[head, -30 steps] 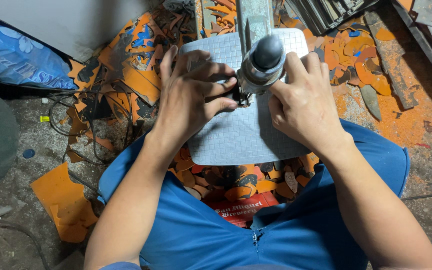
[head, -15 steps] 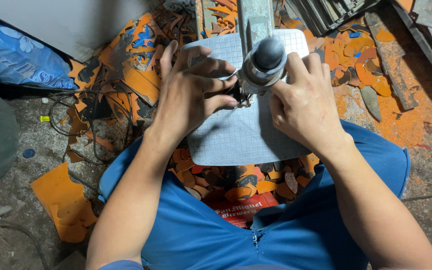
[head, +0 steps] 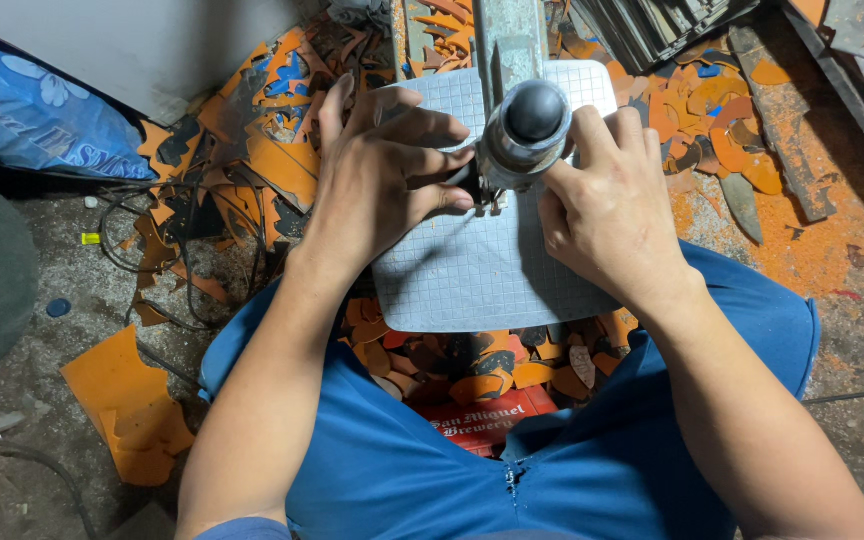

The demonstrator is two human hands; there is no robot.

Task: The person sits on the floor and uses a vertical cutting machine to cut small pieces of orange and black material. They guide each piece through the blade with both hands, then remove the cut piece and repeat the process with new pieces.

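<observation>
Floor (head: 72,300) is grey concrete w/ orange dust; the person's blue shorts (head: 432,470) fill the lower frame, a blue printed bag (head: 32,130) lies far left, and orange and dark scrap offcuts (head: 252,150) are heaped around a grey gridded machine table (head: 482,270) between the knees. Machine's grey arm (head: 507,40) runs down to a round black-topped head (head: 534,125) over the table. Left hand (head: 382,180) and right hand (head: 607,215) lie fingers-curled on either side of the head, pinching a small dark workpiece (head: 467,180) at the blade, mostly hidden.
</observation>
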